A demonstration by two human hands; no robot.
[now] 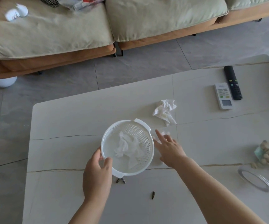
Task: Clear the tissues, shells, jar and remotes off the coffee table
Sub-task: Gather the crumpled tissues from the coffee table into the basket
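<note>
My left hand (98,173) grips the near-left rim of a white plastic colander (148,152) that rests on the pale coffee table (62,120). One crumpled tissue (127,146) lies inside it. My right hand (169,147) hovers open just right of the colander, fingers spread over small white tissue bits (163,133). Another crumpled tissue (165,111) lies farther back. A white remote (223,96) and a black remote (232,82) lie side by side at the far right. A clear jar (258,175) lies tipped on its side at the right edge with peanuts (267,156) in it. Dark shells (153,195) (120,180) sit near the front.
A green-cushioned sofa (49,34) on an orange frame stands beyond the table across a strip of grey tiled floor (130,68). A white object (16,12) and bags lie on its seat. A white round container (1,81) stands on the floor at left.
</note>
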